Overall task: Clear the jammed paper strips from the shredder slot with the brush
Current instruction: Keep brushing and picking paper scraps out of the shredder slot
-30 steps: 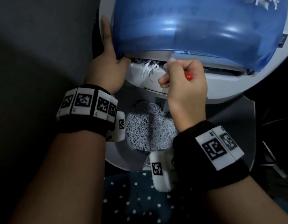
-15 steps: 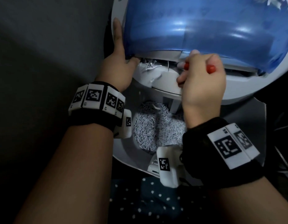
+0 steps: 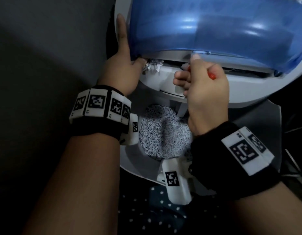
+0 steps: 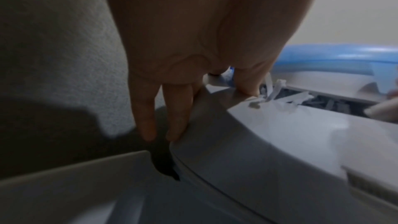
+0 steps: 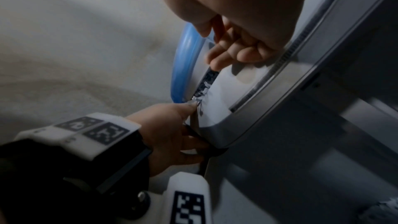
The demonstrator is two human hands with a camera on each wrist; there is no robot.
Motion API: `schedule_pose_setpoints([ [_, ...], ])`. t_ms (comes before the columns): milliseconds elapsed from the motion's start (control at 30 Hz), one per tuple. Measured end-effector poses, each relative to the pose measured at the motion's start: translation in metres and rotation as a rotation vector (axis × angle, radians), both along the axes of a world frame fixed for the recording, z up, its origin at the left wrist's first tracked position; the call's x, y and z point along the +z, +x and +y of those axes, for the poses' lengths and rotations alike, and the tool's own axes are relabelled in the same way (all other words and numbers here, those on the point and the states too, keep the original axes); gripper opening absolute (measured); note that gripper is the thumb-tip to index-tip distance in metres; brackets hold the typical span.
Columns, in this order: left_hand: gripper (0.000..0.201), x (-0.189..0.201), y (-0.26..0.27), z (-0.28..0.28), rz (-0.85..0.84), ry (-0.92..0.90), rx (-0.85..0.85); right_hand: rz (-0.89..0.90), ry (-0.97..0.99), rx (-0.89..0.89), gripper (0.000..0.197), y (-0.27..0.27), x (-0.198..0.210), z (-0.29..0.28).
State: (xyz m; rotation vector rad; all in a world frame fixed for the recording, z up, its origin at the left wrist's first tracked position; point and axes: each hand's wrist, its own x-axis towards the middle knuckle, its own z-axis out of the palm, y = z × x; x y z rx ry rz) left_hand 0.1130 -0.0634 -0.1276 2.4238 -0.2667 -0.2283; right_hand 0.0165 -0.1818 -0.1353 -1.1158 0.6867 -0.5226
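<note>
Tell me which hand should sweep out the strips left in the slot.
Right. The right hand already grips the brush at the slot; the left hand lies flat, bracing the shredder beside the strips.

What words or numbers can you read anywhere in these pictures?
No readable words or numbers anywhere.
White wristband tiles on the left wrist: black square code patterns only, no letters.
White wristband tiles on the right wrist: the same kind of patterns.
Blue translucent shredder cover: faint marks near the top, too blurred to read.
</note>
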Motion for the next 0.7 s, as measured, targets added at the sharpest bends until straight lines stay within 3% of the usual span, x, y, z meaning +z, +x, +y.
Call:
schedule_pose_setpoints([
  [100,0.089,-0.001,0.001,0.002,-0.001,-0.016,-0.008,-0.013,0.093,-0.043,0.012,0.001,0.004,-0.007],
  [200,0.087,0.000,0.001,0.003,-0.007,-0.010,-0.013,-0.001,-0.016,-0.053,0.016,0.000,-0.001,-0.002],
  [333,0.087,0.000,-0.001,0.003,-0.020,-0.008,-0.004,-0.026,-0.076,0.070,0.022,0.000,0.001,0.008],
  [533,0.086,0.000,0.000,0.004,-0.018,-0.023,0.000,-0.004,-0.123,-0.080,0.026,-0.001,-0.002,0.001],
  [700,0.085,0.000,-0.001,0.004,-0.042,-0.006,0.010,-0.006,-0.128,0.065,0.023,0.000,-0.001,0.008],
])
